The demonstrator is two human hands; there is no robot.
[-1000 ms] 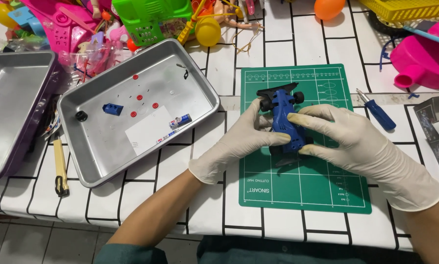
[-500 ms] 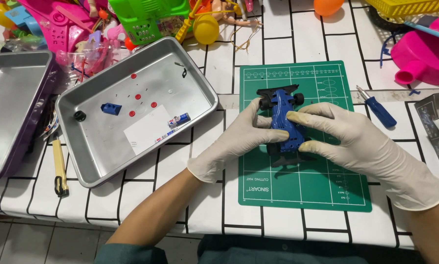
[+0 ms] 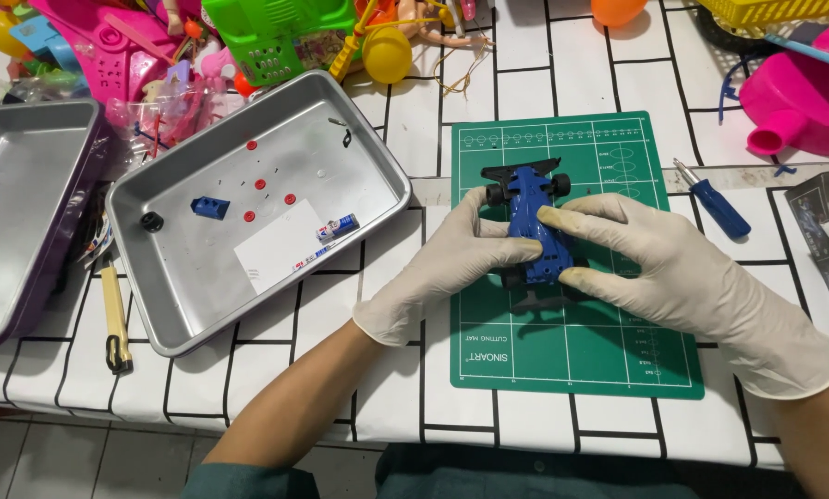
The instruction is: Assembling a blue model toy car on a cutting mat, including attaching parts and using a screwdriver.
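Note:
A blue toy race car (image 3: 531, 222) with black wheels rests on a green cutting mat (image 3: 572, 351). My left hand (image 3: 447, 263) in a white glove grips the car's left side, thumb lying across its body. From the other side my right hand (image 3: 682, 277), also gloved, clasps the car, fingers over its middle and rear. The car's nose and front wheels stick out beyond my fingers, toward the far edge of the mat.
A metal tray (image 3: 377, 166) to the left holds small red parts, a blue block, a black wheel and a white card. A second tray (image 3: 59, 120) lies at far left. A blue-handled screwdriver (image 3: 715, 203) lies right of the mat. Plastic toys crowd the table's far edge.
Both hands keep hold of the car, and it has barely shifted on the mat. The view has drifted slightly.

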